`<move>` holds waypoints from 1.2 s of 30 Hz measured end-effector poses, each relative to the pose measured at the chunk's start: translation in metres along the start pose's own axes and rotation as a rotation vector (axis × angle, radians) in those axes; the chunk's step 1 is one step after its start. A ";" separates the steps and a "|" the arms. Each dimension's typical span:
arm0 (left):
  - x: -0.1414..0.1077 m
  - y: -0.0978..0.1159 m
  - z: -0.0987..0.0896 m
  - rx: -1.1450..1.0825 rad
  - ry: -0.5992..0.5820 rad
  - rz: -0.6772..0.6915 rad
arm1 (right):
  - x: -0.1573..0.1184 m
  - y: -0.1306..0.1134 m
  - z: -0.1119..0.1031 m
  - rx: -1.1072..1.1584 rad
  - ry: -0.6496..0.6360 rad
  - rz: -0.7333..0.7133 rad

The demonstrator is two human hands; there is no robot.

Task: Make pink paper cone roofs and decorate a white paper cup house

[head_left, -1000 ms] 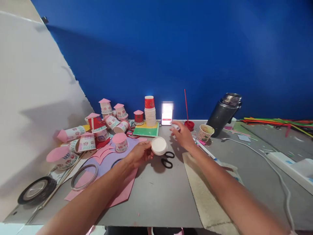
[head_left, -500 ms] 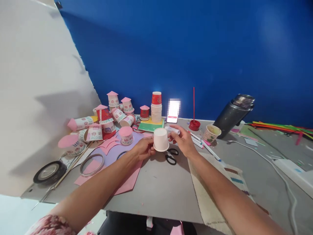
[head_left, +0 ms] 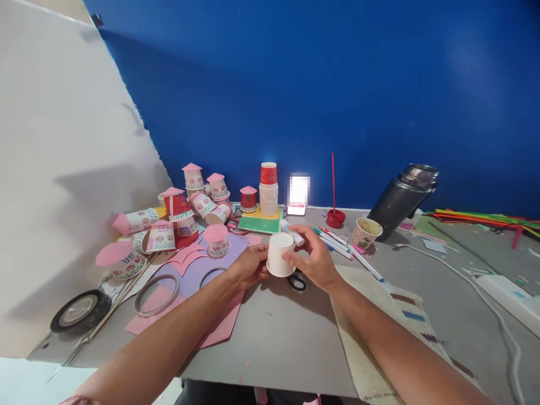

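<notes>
A plain white paper cup [head_left: 280, 256], upside down with its rim at the bottom, is held above the grey table. My left hand [head_left: 252, 265] grips its left side. On the other side, the thumb of my right hand [head_left: 313, 259] presses on the cup wall, with the fingers behind it. A white glue stick [head_left: 292, 232] lies just behind the cup, close to my right fingertips. Black-handled scissors [head_left: 297, 282] lie on the table, partly hidden by the cup. Decorated cups with pink paper roofs [head_left: 217, 241] stand to the left on coloured paper.
At the back are a stack of cups [head_left: 269, 198], a lit phone [head_left: 298, 194] and a red holder [head_left: 335, 218]. Markers [head_left: 337, 245], a patterned cup [head_left: 365, 232], a dark flask [head_left: 400, 199] and a beige cloth [head_left: 363, 326] lie to the right. Tape rolls [head_left: 82, 310] are at the left.
My right hand has moved onto the white cup, its thumb now touching the side. The cup sits slightly lower and further right, covering more of the scissors. The view has shifted slightly.
</notes>
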State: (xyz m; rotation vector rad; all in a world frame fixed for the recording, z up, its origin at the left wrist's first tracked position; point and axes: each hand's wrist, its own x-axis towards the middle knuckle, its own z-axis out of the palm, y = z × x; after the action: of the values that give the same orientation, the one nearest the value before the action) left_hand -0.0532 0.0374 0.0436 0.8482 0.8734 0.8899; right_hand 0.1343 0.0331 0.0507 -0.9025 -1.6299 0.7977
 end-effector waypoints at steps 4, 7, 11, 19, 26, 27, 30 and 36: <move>-0.009 0.005 0.003 0.160 0.088 0.281 | 0.002 0.001 0.001 0.008 0.068 0.024; -0.016 0.006 0.012 0.323 0.034 0.471 | 0.003 0.004 0.002 0.033 0.099 0.063; -0.017 0.002 0.021 0.401 0.088 0.485 | 0.003 0.003 0.002 0.111 0.073 0.088; -0.002 0.003 0.000 -0.102 0.069 0.222 | 0.020 0.017 -0.018 0.337 0.221 0.302; -0.009 0.010 0.001 -0.248 0.118 0.268 | 0.007 0.028 0.005 0.536 -0.018 0.413; -0.010 0.011 0.002 -0.257 0.103 0.258 | 0.005 0.029 0.009 0.510 -0.032 0.393; -0.013 0.013 0.005 -0.299 0.038 0.229 | 0.001 0.035 0.018 0.435 -0.042 0.351; -0.013 0.010 0.005 -0.356 -0.003 0.188 | 0.012 0.050 0.010 0.382 0.104 0.292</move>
State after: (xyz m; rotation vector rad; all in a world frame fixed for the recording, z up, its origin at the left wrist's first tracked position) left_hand -0.0558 0.0282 0.0579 0.6264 0.6126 1.1676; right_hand 0.1306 0.0673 0.0114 -0.8967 -1.2130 1.1965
